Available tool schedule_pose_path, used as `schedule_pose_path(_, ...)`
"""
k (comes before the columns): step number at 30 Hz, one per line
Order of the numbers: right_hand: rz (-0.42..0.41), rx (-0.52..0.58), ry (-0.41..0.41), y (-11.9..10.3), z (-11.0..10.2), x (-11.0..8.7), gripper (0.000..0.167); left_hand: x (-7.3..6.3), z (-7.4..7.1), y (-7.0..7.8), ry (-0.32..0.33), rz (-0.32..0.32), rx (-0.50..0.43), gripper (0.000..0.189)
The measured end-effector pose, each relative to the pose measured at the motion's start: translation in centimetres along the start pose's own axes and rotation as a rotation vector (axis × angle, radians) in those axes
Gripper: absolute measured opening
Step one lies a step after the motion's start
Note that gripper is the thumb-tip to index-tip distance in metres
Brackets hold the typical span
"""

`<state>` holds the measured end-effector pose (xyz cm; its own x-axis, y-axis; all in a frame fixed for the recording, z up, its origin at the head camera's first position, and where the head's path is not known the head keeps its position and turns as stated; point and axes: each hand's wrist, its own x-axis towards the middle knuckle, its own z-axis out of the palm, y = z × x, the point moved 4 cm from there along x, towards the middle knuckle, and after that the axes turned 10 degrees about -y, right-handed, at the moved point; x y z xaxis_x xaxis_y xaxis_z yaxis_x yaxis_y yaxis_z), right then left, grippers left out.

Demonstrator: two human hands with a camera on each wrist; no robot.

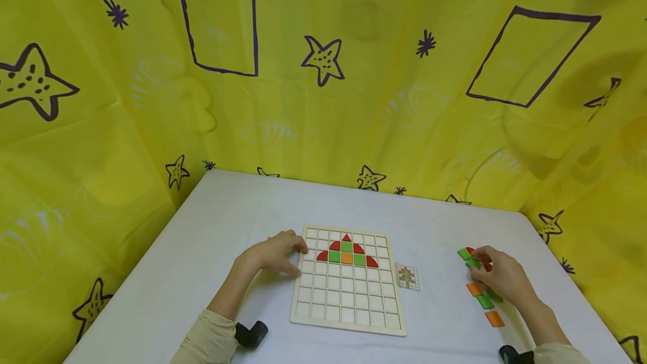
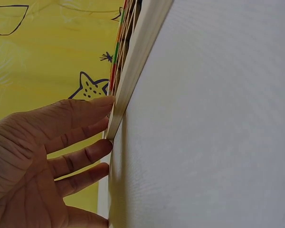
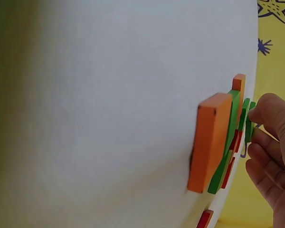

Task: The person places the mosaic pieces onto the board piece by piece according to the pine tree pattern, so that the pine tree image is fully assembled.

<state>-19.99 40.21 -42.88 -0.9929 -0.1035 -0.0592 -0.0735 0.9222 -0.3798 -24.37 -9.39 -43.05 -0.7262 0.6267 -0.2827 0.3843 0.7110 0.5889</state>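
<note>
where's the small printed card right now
In the head view, the small rectangular card with a printed grid lies on the white table, by the right edge of the pale wooden grid board, left of the right hand.

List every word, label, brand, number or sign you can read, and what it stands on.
None can be read.
Grid board and coloured tiles: no lettering visible.
Yellow curtain: only drawn shapes visible, no letters or numbers.
Small patterned card: too small to tell whether it bears any text.
</note>
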Motion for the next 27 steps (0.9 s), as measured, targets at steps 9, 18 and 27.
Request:
schedule_pose_path(9,-0.044,0.047,0.095,-2.3,0.2,-1.2,0.032,-0.3,-0.3,0.3,0.000,0.029,0.010,0.038)
schedule_pose_path(18,-0.166,0.066,0.189,-4.6,0.7,-1.5,0.031,-0.4,-0.2,0.3,-0.007,0.052,0.013,0.037)
schedule_pose_path(27,-0.301,0.071,0.260,-7.4,1.2,-1.2,0.031,-0.3,-0.2,0.2,-0.004,0.057,0.012,0.037)
